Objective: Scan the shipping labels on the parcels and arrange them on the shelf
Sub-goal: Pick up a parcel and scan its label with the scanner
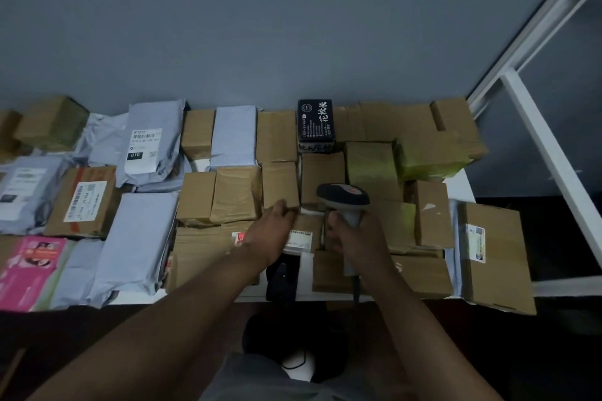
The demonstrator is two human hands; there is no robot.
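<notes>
Many parcels cover a white shelf (462, 184): brown cardboard boxes and grey mailer bags. My right hand (353, 234) grips the handle of a grey barcode scanner (343, 197), its head over the boxes in the middle. My left hand (270, 231) reaches to a small brown box (280, 184), fingers curled at its near bottom edge. Just below the hands lies a small box with a white shipping label (299, 239). A black box with white characters (315, 122) stands at the back.
Grey mailers (136, 238) and a labelled brown box (86, 200) lie to the left, a pink package (29, 270) at the near left. A large labelled box (495, 254) overhangs the shelf's right front. White shelf frame bars (547, 146) rise at right. A black stand (281, 277) sits at the front edge.
</notes>
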